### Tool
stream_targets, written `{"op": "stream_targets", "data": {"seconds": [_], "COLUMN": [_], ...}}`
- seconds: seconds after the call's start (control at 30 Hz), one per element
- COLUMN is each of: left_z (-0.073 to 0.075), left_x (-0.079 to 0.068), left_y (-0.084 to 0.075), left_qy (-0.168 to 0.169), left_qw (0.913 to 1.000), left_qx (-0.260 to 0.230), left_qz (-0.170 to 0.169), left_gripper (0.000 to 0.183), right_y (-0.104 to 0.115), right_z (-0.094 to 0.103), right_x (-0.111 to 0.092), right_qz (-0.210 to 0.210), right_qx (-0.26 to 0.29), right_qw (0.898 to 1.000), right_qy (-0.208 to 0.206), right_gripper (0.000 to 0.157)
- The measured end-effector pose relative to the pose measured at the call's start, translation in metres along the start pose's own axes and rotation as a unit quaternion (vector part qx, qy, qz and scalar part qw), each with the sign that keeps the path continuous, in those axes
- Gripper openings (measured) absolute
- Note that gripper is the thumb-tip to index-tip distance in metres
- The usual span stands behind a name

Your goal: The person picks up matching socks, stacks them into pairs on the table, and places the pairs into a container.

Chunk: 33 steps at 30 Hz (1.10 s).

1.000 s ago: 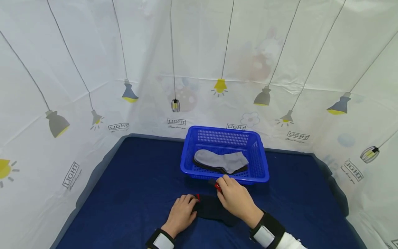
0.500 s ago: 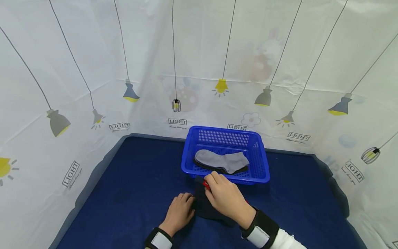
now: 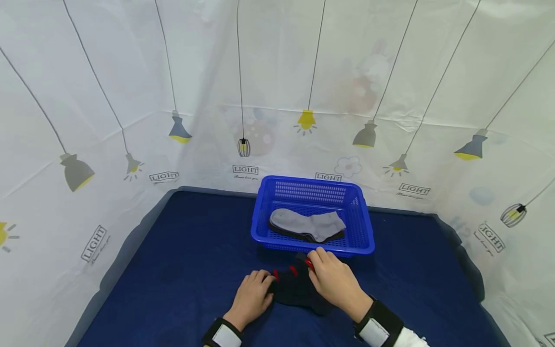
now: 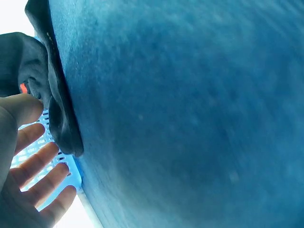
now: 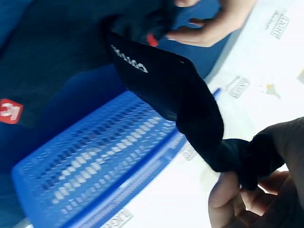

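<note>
In the head view, a black sock (image 3: 295,294) with red marks lies on the dark blue cloth before the basket. My left hand (image 3: 253,295) is at its left end, fingertips right at the edge. The left wrist view has that hand's fingers (image 4: 42,159) spread and nearly straight beside the dark fabric (image 4: 65,123). My right hand (image 3: 338,285) pinches a second black sock (image 5: 190,114) between thumb and fingers. This sock hangs stretched and twisted from the grip, pale lettering on its side, its lower part over the lying sock.
A blue plastic basket (image 3: 369,231) stands just beyond the hands. Inside it a grey sock (image 3: 309,224) lies on black ones (image 3: 335,236). White sheeting (image 3: 208,144) printed with lamps rises behind and on both sides of the blue cloth (image 3: 182,270).
My right hand swung left with the held sock, then came back right and slightly down. Red marks on the socks show again between the hands. My left hand has hardly moved.
</note>
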<state>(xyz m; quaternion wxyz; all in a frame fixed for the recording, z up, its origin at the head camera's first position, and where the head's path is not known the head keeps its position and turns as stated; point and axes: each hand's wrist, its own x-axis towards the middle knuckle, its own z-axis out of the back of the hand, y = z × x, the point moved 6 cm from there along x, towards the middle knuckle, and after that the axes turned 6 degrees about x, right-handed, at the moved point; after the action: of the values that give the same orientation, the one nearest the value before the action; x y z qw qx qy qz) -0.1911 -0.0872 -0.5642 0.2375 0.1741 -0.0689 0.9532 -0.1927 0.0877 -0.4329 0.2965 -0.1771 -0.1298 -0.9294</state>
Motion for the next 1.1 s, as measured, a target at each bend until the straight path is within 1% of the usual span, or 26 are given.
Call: {"op": "stream_targets", "data": {"seconds": [0.17, 0.43, 0.67, 0.97, 1.1], "left_z": [-0.002, -0.004, -0.004, -0.004, -0.004], "left_x": [0.001, 0.004, 0.009, 0.017, 0.019], "left_y": [-0.004, -0.007, -0.012, -0.023, -0.028], "left_qy": [0.009, 0.009, -0.006, -0.006, -0.004], "left_qw": [1.0, 0.9999, 0.9998, 0.9996, 0.9992], "left_qx": [0.0, 0.001, 0.005, 0.0, -0.001], "left_qz": [-0.002, -0.007, -0.017, -0.029, -0.039], "left_gripper": [0.037, 0.036, 0.036, 0.035, 0.033], "right_y": [-0.015, -0.046, -0.073, -0.095, -0.105], "right_z": [-0.007, -0.017, -0.028, -0.044, -0.051], "right_x": [-0.011, -0.026, -0.041, -0.055, -0.061], "right_qz": [0.005, -0.014, -0.053, -0.098, -0.113], "right_qx": [-0.009, -0.005, 0.002, 0.014, 0.012], "right_qw": [1.0, 1.0, 0.998, 0.994, 0.993], "right_qy": [0.011, 0.017, 0.026, 0.047, 0.045], "right_gripper": [0.021, 0.024, 0.024, 0.022, 0.022]}}
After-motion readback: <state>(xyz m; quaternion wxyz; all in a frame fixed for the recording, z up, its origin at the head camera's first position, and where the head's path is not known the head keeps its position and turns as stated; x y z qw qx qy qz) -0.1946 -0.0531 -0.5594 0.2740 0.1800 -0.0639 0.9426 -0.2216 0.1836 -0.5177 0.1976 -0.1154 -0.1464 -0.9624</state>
